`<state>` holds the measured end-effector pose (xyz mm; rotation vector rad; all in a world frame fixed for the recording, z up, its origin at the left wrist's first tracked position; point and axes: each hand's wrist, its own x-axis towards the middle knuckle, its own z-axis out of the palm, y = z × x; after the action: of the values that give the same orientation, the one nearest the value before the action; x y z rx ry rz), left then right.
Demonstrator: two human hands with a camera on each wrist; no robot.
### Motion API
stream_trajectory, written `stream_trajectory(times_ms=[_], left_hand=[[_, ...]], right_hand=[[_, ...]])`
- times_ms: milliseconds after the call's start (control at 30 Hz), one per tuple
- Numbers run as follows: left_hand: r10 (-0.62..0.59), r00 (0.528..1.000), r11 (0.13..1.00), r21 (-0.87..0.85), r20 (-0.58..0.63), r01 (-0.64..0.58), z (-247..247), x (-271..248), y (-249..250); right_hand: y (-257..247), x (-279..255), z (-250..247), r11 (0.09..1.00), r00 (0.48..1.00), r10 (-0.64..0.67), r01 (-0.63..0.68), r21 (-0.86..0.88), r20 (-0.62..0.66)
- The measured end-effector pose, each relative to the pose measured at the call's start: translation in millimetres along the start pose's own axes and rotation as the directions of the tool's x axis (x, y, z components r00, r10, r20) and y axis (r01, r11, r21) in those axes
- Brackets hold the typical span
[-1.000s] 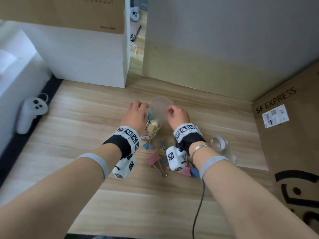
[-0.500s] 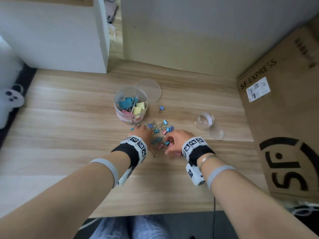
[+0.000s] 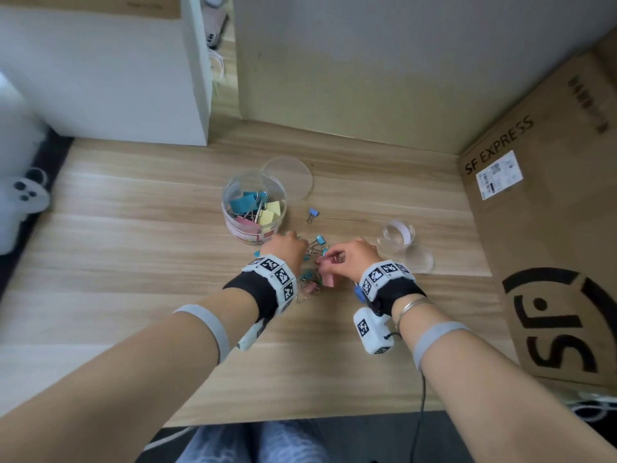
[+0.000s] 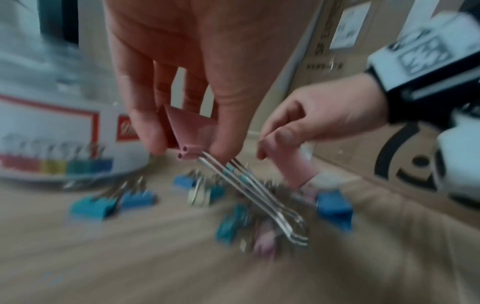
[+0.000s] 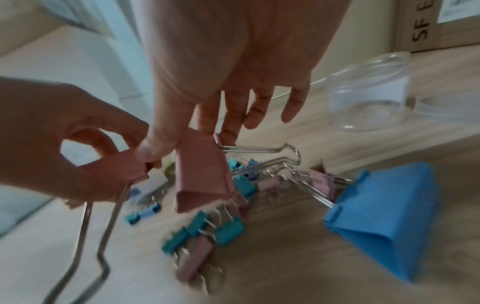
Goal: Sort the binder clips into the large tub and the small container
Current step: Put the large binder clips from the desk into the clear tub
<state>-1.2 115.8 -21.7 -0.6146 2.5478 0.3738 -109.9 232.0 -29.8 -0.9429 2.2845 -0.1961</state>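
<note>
1. Nearest the person, short of the large tub, both hands worked over a heap of small binder clips on the wooden table.
2. On the near-left side of the tub, the left hand pinched a large pink binder clip between thumb and fingers, its wire handles pointing down toward the heap.
3. To the right of the tub and nearer the person, the right hand pinched another large pink clip with thumb and forefinger; the other fingers hung loosely spread.
4. Beside that hand, on the side away from the tub, a large blue binder clip lay on the table at the edge of the heap.
5. Farther out, the tub stood upright with its top open and held large blue, yellow and pink clips.
6. Right of the tub, a single small blue clip lay apart from the heap.
7. Well right of the tub, the small container stood open, with a clear lid just beside it.
8. Behind the tub, touching its far-right rim, lay a larger clear lid.
</note>
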Motion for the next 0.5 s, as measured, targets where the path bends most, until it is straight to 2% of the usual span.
stream_trajectory(times_ms=[67,167,333,500], left_hand=[[0.004,0.998,1.000,-0.002,-0.067,-0.005,-14.6,0.4,2.3],[-0.016,0.987,0.998,-0.063,-0.157,0.006,-39.8,4.1,-4.5],[-0.154,0.961,0.971,-0.215,-0.230,0.104,-76.3,14.7,-49.0],[-0.260,0.943,0.938,-0.288,-0.210,0.194,-72.8,22.1,-78.4]], right_hand=[[-2.8,2.3,-6.4,0.990,1.000,-0.004,0.006,0.144,-0.015],[-8.1,8.1,-11.6,0.975,0.999,0.022,-0.011,0.223,-0.046],[-15.2,20.1,-16.1,0.916,0.993,0.070,-0.025,0.399,-0.098],[-23.6,34.1,-24.7,0.838,0.979,0.120,-0.012,0.545,-0.163]])
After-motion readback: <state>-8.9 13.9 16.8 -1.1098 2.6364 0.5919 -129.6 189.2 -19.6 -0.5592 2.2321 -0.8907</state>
